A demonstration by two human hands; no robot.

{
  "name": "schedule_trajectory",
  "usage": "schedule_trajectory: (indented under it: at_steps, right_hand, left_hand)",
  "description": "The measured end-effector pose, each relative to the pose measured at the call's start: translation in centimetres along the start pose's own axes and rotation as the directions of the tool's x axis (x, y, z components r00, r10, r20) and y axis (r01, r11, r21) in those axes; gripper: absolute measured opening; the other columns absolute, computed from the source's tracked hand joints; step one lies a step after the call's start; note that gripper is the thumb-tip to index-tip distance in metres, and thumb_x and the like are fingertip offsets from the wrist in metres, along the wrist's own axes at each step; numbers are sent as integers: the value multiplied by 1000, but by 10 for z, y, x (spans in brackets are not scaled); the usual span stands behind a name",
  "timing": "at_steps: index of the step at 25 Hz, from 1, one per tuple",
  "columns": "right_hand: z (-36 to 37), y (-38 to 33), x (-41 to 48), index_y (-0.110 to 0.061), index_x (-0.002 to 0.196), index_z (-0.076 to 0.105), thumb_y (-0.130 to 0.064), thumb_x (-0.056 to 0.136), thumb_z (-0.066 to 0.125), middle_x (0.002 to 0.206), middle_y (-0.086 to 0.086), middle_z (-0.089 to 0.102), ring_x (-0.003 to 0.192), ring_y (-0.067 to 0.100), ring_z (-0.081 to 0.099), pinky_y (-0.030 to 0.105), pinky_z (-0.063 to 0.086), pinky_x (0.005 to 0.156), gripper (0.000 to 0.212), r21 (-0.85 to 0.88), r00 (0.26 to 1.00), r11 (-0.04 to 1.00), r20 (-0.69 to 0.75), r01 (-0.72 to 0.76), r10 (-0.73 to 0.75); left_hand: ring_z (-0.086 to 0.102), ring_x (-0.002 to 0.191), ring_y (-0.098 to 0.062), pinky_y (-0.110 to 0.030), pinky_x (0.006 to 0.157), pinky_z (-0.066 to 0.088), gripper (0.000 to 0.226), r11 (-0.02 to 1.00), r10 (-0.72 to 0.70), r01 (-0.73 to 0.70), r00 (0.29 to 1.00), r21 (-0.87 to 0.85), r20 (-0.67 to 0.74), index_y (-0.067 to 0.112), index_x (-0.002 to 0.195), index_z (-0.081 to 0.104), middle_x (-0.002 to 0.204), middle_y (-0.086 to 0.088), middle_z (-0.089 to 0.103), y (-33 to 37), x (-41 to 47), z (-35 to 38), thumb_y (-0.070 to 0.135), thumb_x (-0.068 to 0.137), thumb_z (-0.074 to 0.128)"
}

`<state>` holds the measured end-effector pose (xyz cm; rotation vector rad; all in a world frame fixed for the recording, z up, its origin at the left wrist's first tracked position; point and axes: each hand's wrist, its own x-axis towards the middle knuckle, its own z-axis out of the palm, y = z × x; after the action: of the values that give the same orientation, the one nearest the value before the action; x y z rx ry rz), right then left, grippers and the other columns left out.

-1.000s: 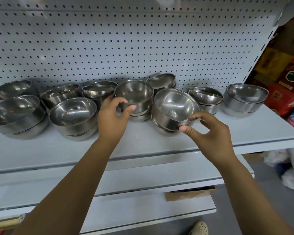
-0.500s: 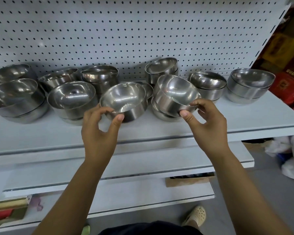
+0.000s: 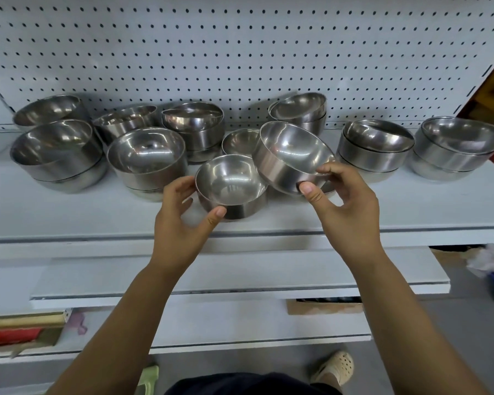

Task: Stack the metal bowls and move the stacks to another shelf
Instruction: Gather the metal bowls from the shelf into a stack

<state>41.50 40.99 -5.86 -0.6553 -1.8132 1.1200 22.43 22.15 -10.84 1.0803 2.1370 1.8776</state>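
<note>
Entry, top shelf, white, pegboard back panel behind.

1. Left hand – thumb and fingers curled round a small steel bowl, thumb on the near wall, fingers at the left rim. The bowl sits upright, mouth up, at the front of the shelf. I cannot tell whether its base is resting on the board or just off it.

2. Right hand – pinches a tilted steel bowl, thumb on the outer wall, fingers over the near rim. Its mouth leans towards the left. Its lower edge is touching or just beside the small bowl's right rim.

3. Changed in the last second: the small bowl was on top of a pile at back centre. I have since lifted it off and drawn it forward to the shelf edge. A single bowl now shows where it stood. The tilted bowl has swung left to meet it.

4. Reading for the task: the two are paired up for nesting, and one looks ready to drop into the other. No stack has gone to another shelf yet – the lower shelves hold no bowls.

5. Untouched: left-hand stacks, middle stack, right-hand stacks.
</note>
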Motion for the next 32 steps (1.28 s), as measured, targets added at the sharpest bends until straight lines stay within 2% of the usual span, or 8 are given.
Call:
schedule_trajectory:
  at_steps: [4,9,12,17,21,26,30,32]
  right_hand:
    - [11,-9,8,-30,108,68,-29,84,86,109,-6,71,104,19,68,40,54,98,30,-16,999,999,40,32,-31]
    - [36,-19,20,-30,109,68,-26,81,88,109,-16,69,113,8,64,32,49,107,34,-11,984,996,158,87,-84]
    - [47,-20,20,-31,108,69,-26,79,89,111,-16,69,112,5,63,26,47,106,36,-14,963,996,256,85,-78]
    - [54,-14,18,-25,113,72,-24,77,89,112,-6,72,116,15,63,36,46,110,40,-20,926,999,377,38,-27]
    - [49,-13,20,-28,129,69,-32,74,89,126,-16,68,124,-1,58,28,43,114,59,-53,913,998,407,31,-7]
    - [49,-6,17,-35,158,37,-47,73,85,146,-30,49,139,-6,46,19,38,116,98,40,886,997,463,-62,37]
    - [54,0,11,-42,159,27,-57,70,89,147,-38,43,140,-12,40,25,38,117,110,34,882,996,467,-79,54]
    - [59,-1,13,-43,158,26,-64,62,89,143,-41,41,135,-15,41,24,39,115,117,20,880,995,468,-97,76]
  left_hand:
    - [55,136,0,-35,116,44,79,997,-64,67,995,-36,76,45,142,48,140,28,60,-2,7,-8,49,75,90]
    - [60,134,-7,-44,116,47,77,990,-104,113,989,-84,103,29,145,56,141,14,66,-1,12,-18,38,75,85]
    - [61,133,-10,-45,116,47,65,986,-110,122,988,-114,104,36,138,59,139,10,68,-1,12,-19,38,77,83]
    - [63,130,-10,-44,115,48,46,984,-105,114,992,-139,70,45,129,61,134,14,70,-2,11,-18,30,89,79]
    - [63,130,-14,-45,113,50,42,986,-80,85,996,-143,43,52,126,62,133,12,70,-3,9,-14,38,89,76]
    - [62,132,-20,-50,112,50,52,984,-67,74,997,-164,44,29,139,60,137,3,69,-8,10,-14,38,90,75]
    - [66,128,-16,-42,111,51,39,985,-56,53,998,-165,-13,34,132,67,131,6,73,-4,8,-12,31,93,76]
    - [70,120,-15,-35,106,55,27,980,-75,50,989,-195,-125,27,124,74,122,4,77,1,3,-10,26,97,75]
